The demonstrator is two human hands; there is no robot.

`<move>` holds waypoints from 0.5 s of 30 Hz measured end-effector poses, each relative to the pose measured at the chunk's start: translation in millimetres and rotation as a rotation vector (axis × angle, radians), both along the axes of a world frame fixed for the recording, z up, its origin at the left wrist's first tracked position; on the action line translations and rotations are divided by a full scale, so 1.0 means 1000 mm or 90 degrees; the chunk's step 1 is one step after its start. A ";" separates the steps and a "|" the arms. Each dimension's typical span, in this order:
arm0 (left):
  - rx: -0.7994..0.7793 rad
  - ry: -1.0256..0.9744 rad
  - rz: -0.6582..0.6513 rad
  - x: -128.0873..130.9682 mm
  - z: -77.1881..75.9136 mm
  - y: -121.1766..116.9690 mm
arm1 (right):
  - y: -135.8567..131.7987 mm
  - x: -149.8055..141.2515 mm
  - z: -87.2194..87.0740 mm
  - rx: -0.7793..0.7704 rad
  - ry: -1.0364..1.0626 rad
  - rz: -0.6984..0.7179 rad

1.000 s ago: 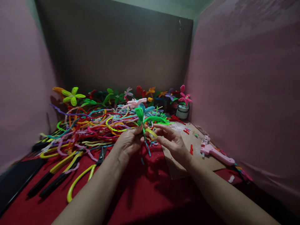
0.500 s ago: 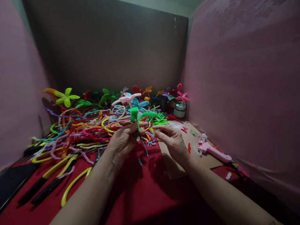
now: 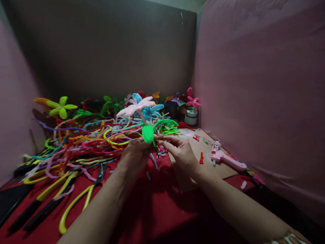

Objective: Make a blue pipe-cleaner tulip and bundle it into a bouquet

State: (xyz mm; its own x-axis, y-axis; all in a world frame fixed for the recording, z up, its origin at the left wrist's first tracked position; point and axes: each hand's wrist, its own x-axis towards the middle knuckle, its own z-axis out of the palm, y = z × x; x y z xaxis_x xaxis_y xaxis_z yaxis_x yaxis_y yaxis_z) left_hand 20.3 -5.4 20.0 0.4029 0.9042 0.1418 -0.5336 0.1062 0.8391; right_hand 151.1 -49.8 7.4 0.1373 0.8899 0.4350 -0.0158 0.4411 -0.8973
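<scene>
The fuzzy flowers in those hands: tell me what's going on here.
A person's left hand holds a bunch of pink and blue fuzzy flowers with green leaves above the red cloth. The right hand is close beside the leaves; whether it grips anything is hard to tell. Coloured fuzzy strips lie heaped behind, with scissors to the left and a pink glue gun to the right.

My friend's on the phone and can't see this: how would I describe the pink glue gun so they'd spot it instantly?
On the red cloth, find the flat brown cardboard sheet extending rightward from beneath the right hand. At its right edge lies the pink plastic glue gun, handle pointing right. Its smooth, pistol-like shape sets it apart from the small fuzzy red scrap nearby.
</scene>
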 end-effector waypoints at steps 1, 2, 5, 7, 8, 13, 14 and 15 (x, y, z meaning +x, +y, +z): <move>0.007 0.010 0.000 -0.001 -0.001 0.001 | 0.000 0.001 0.000 0.003 -0.015 -0.009; 0.012 0.021 0.000 -0.001 -0.001 0.002 | 0.000 0.001 -0.001 0.005 -0.029 -0.018; 0.018 0.034 -0.002 -0.004 -0.004 0.004 | 0.001 0.004 -0.002 0.009 -0.048 -0.016; 0.014 0.019 -0.002 -0.004 -0.005 0.005 | 0.002 0.004 -0.003 0.011 -0.050 -0.004; 0.007 0.012 0.000 -0.003 -0.005 0.004 | 0.002 0.004 -0.003 0.009 -0.048 -0.004; -0.030 -0.020 0.012 -0.001 0.000 0.000 | 0.003 0.003 -0.005 0.004 -0.108 -0.079; -0.025 -0.029 0.003 -0.001 0.001 0.000 | 0.004 0.004 -0.006 0.009 -0.136 -0.090; -0.017 -0.036 -0.006 -0.003 0.002 0.000 | 0.005 0.004 -0.008 0.015 -0.155 -0.100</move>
State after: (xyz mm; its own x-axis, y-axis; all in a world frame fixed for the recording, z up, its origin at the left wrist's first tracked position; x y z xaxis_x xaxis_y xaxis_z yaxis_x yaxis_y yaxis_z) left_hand 17.8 -5.3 22.0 0.4033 0.9042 0.1402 -0.5784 0.1333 0.8048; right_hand 155.1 -44.9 -0.7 0.1619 0.8550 0.4927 0.2694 0.4420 -0.8556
